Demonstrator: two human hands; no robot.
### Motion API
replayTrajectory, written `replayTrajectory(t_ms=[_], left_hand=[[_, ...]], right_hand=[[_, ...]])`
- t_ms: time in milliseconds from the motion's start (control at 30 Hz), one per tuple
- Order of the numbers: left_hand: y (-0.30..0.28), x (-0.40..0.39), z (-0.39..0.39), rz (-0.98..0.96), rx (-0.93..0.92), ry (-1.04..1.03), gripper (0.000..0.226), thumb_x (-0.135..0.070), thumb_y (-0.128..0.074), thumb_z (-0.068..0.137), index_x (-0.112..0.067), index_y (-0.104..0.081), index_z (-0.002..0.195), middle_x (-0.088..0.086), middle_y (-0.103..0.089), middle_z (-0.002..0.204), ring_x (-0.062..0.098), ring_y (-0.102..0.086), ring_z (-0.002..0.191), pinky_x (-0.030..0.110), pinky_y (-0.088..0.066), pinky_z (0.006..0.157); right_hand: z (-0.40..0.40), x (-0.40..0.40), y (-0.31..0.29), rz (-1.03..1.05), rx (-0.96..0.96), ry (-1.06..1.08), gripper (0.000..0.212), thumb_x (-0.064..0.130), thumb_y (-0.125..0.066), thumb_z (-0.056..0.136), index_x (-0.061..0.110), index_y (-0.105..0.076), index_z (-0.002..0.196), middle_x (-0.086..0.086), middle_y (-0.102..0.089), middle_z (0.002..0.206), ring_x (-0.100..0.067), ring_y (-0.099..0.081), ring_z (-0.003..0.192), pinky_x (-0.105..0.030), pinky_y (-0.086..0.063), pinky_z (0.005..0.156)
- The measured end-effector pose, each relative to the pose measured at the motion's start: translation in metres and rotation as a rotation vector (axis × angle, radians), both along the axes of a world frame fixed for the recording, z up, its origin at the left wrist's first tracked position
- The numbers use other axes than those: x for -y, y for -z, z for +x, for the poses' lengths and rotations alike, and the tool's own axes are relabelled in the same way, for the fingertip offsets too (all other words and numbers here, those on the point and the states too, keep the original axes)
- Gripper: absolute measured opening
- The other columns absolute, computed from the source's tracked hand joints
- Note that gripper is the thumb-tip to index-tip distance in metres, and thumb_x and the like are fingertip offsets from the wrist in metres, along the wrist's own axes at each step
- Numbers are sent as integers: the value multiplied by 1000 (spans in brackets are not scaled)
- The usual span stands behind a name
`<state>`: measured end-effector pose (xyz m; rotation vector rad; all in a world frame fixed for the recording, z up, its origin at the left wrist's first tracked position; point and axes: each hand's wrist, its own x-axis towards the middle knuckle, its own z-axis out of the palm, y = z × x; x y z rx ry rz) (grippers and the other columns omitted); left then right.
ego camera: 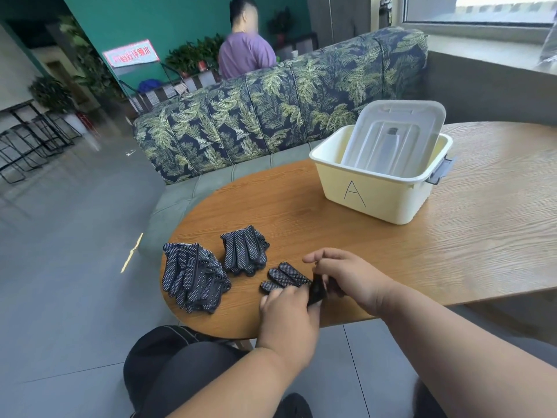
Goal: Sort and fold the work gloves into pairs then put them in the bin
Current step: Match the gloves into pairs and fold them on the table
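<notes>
A dotted work glove pair (pixel 286 279) is held at its cuff end on the worktop (pixel 422 236): the left hand (pixel 289 309) is curled over it, and the right hand (pixel 346 276) pinches the dark cuff with its fingers (pixel 316 257). The fold could spring open if released early, since the knit looks springy. Two other glove stacks (pixel 193 276) (pixel 244 250) lie just beside and could be disturbed. The bin (pixel 373 194) is partly blocked by its lid (pixel 394 137), which is propped inside.
</notes>
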<state>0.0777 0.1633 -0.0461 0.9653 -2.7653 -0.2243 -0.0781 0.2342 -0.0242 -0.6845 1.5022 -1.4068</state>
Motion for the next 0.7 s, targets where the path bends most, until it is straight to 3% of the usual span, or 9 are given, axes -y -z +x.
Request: replayTrajectory(t_ms=[133,233,333,433,567,700], left_hand=[[-10,8,18,490,-228,-84,31,-47,-45,104,-24,-66,103,-3,-70,90,20,-62,91,40,-51,84],[-17,22,21,591,-264,-154,36,-49,-49,104,-21,-63,85,-13,-66,72,13,-58,73,34,-49,73],[-20,38,15,692,-272,-247,47,-50,-53,102,-16,-54,71,-13,-47,55,15,-44,61,35,-35,63],[-15,50,10,807,-288,-261,53,-60,-56,94,-9,-66,82,-3,-60,70,17,-55,69,34,-40,67],[-23,50,5,940,-299,-247,38,-40,-55,105,-8,-71,92,5,-75,88,14,-65,78,25,-45,65],[-22,53,3,961,-284,-255,35,-39,-52,107,-11,-71,101,7,-77,104,22,-70,99,29,-49,76]], right_hand=[[-2,-4,-12,-79,-33,0,39,5,-42,88,11,-72,112,-13,-56,66,-17,-43,56,-26,-35,52],[-4,-3,-7,-45,-216,38,32,11,-51,83,20,-74,104,0,-53,67,-14,-42,61,-28,-37,59],[-4,1,10,4,-447,27,25,14,-60,86,30,-72,102,12,-53,72,-9,-47,61,-29,-44,66],[-2,1,21,72,-762,-58,28,22,-65,82,38,-70,105,12,-58,95,-5,-57,83,-26,-49,83],[0,0,20,84,-818,-134,40,27,-66,77,40,-68,115,12,-55,103,-6,-57,95,-23,-46,88],[-4,1,21,93,-811,-148,41,28,-69,77,40,-67,116,10,-57,104,-5,-58,96,-26,-48,92]])
